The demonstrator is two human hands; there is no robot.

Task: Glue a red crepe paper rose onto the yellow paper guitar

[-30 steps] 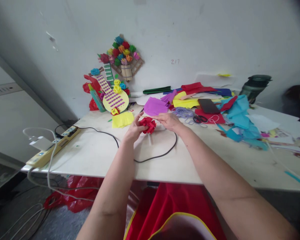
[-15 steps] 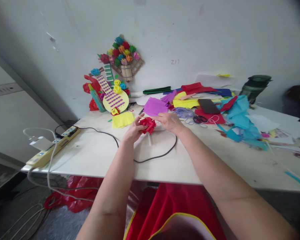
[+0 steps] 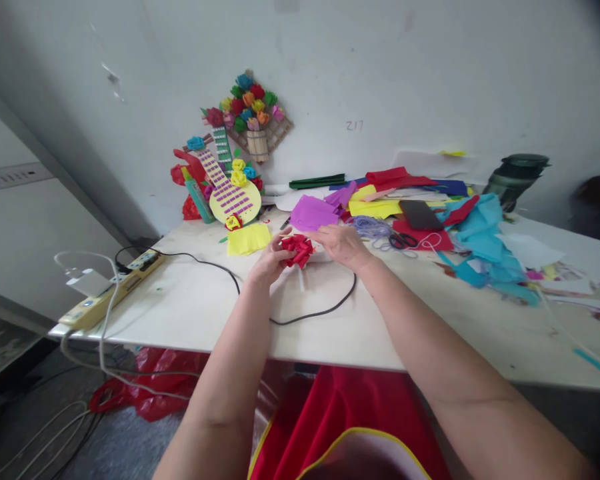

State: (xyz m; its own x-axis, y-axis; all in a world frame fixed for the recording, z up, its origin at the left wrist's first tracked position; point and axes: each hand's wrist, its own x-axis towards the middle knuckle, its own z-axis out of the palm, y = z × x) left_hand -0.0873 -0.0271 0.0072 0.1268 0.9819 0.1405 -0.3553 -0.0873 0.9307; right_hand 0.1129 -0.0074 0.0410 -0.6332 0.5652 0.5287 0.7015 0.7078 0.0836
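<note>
A red paper flower (image 3: 297, 249) on a thin white stem is held above the white table (image 3: 190, 313). My left hand (image 3: 269, 261) grips it from the left with curled fingers. From the right, my right hand (image 3: 341, 243) pinches its petals with its fingertips. Just behind the flower lies a purple paper sheet (image 3: 310, 213), and a yellow sheet (image 3: 247, 239) lies to its left. A black cable (image 3: 325, 309) loops on the table under my hands.
A paper guitar (image 3: 225, 190) and a paper flower bouquet (image 3: 250, 113) lean on the wall. Coloured paper scraps (image 3: 480, 233), scissors (image 3: 403, 240), a dark phone (image 3: 420, 215) and a green bottle (image 3: 515, 175) fill the right side. A power strip (image 3: 105, 300) sits at the left edge.
The view has shifted slightly to the left. Both hands stay on the red flower with only small finger movement.
</note>
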